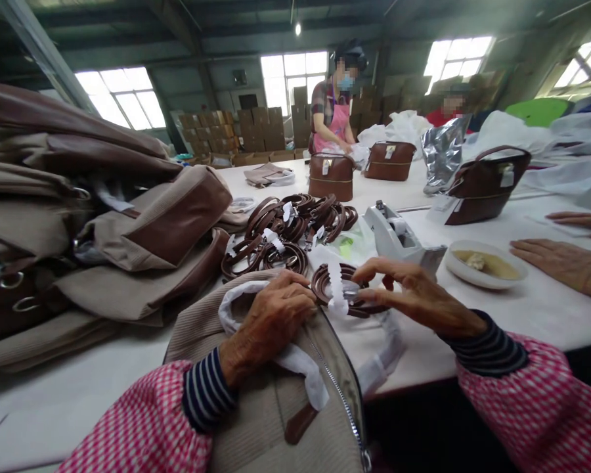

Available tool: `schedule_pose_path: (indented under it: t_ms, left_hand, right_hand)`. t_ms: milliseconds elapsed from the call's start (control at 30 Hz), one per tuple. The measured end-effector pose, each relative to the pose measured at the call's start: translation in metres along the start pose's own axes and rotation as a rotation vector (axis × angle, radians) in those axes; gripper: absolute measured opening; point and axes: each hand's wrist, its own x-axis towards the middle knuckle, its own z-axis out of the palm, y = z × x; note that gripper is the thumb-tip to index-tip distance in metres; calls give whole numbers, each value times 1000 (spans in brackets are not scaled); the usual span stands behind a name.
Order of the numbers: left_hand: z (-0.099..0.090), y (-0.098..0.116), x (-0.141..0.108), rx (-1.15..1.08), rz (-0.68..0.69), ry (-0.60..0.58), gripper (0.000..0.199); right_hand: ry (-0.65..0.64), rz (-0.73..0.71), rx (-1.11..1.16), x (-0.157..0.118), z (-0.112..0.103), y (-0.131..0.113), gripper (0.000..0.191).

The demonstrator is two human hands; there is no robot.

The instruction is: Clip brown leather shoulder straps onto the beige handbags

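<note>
A beige corduroy bag [256, 414] with an unzipped metal zipper lies in front of me. My left hand [278, 309] grips its upper edge, fingers curled over the fabric beside a handle wrapped in white tissue [300, 368]. Just beyond the opening, a coiled brown strap [322, 286] is bound with a white wrap [335, 282]. With thumb and forefinger, my right hand [408, 295] pinches the strap's right side near its metal hardware. Several more coiled straps [295, 223] are heaped behind it. A brown zipper pull [299, 424] hangs on the bag's front.
Beige and brown bags [167, 223] are piled high on the left. A grey tape dispenser [396, 233] and a shallow bowl [515, 279] stand ahead on the right, near another person's hand [561, 263]. Farther off are brown handbags [331, 179] and a person in a pink apron [339, 125].
</note>
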Motion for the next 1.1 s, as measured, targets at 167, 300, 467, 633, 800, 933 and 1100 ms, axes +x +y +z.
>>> schedule_pose_path:
  t_ms: [167,300,467,633,800,933,1100]
  left_hand:
    - [-24,14,-8,62,-115,19,21]
    - [-33,18,-15,27,-264,70,16]
    - [-35,10,-21,-72,-382,173,8]
    - [-29,7,-20,-132,-425,185,10]
    - [-29,10,-21,-198,-408,200,12]
    - [-29,12,-23,-232,-389,208,12]
    - [-27,11,-24,-261,-354,204,11]
  right_hand:
    - [-125,-247,-400,4,24,-5,31]
    - [-127,-324,-474,8,35,-4,26]
    - [-66,-368,-486,8,39,3,21]
    - [-154,-330,-271,5,31,-3,14]
    - [184,-211,-41,1,30,-35,19]
    - [89,-117,49,5,57,-56,18]
    - [132,-76,378,25,93,-60,21]
